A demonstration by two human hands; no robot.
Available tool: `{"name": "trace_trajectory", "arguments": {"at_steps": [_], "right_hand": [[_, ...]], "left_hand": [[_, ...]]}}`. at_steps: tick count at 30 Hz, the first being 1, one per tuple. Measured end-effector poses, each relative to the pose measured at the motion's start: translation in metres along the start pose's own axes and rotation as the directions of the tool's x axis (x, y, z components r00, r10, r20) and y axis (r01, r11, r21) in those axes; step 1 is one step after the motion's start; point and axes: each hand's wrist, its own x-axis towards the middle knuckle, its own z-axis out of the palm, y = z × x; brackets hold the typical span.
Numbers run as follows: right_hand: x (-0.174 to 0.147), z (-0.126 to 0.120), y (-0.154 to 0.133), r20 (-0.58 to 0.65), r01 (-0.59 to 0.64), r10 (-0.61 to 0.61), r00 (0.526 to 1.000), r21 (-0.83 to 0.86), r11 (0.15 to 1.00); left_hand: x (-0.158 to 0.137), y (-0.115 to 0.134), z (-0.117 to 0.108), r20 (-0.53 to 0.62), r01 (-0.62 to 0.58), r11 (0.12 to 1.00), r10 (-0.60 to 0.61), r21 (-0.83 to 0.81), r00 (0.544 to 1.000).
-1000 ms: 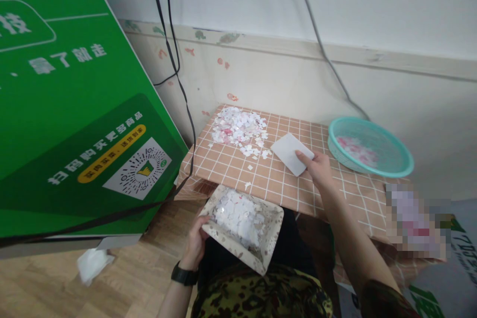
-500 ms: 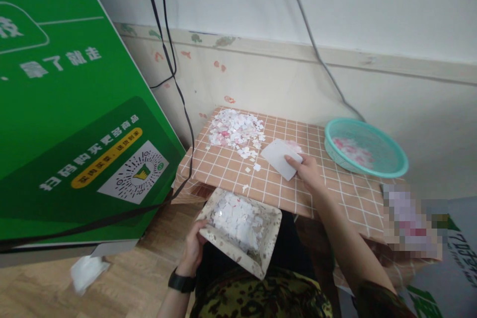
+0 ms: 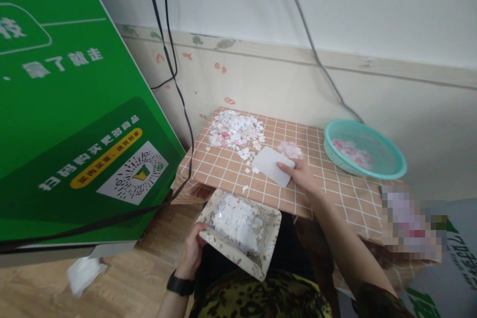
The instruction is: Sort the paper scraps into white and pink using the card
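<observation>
My left hand (image 3: 194, 248) grips the left edge of a patterned rectangular tray (image 3: 272, 248), tilted below the table's front edge. White paper scraps (image 3: 236, 223) fill much of its inside. My right hand (image 3: 300, 174) pinches a flat white card (image 3: 273, 165) with rounded corners, held low over the table. Close to the card's left edge are a few loose scraps (image 3: 255, 170) from a larger pile of white and pink paper bits (image 3: 235, 129). Just behind the card sits a small pink clump (image 3: 289, 149).
A checked brown cloth covers the table (image 3: 343, 203). A turquoise plastic basket (image 3: 387, 164) with pink-white bits stands at the right. Dark cables (image 3: 185, 104) hang beside a green panel (image 3: 55, 124) at left. A white crumpled item (image 3: 85, 274) lies on the floor.
My right hand has moved the card slightly left and toward me, and more of the pink clump behind it shows. My left hand and the tray stay nearly still.
</observation>
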Motion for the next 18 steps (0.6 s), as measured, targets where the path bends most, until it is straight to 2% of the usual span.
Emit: {"name": "trace_trajectory", "arguments": {"at_steps": [2, 6, 8, 11, 14, 16, 18], "right_hand": [[0.001, 0.000, 0.003, 0.004, -0.030, 0.029, 1.000, 0.047, 0.998], [0.010, 0.001, 0.010, -0.136, -0.078, 0.095, 0.986, 0.131, 0.988], [0.013, 0.004, 0.011, -0.167, -0.054, 0.072, 0.983, 0.112, 0.992], [0.013, 0.004, 0.008, -0.100, 0.010, -0.007, 0.995, 0.029, 1.000], [0.013, -0.001, 0.006, -0.060, -0.009, 0.012, 0.998, 0.052, 0.999], [0.014, -0.006, 0.007, -0.145, -0.028, 0.041, 0.989, 0.093, 0.995], [0.016, -0.010, 0.010, -0.240, -0.013, 0.028, 0.970, 0.064, 0.998]], "left_hand": [[-0.001, 0.000, -0.001, 0.009, 0.028, 1.000, -0.028, -0.003, 1.000], [-0.002, 0.002, 0.001, 0.015, 0.027, 1.000, -0.027, -0.004, 1.000], [-0.003, 0.003, 0.001, 0.019, 0.012, 1.000, -0.012, -0.013, 1.000], [-0.004, 0.003, 0.002, 0.003, -0.001, 1.000, 0.001, -0.009, 1.000], [-0.004, 0.002, 0.001, -0.001, -0.027, 1.000, 0.027, -0.009, 1.000], [-0.004, 0.001, 0.000, 0.001, -0.045, 0.999, 0.045, -0.005, 0.999], [-0.004, 0.001, 0.000, 0.008, -0.049, 0.999, 0.049, 0.001, 0.999]]}}
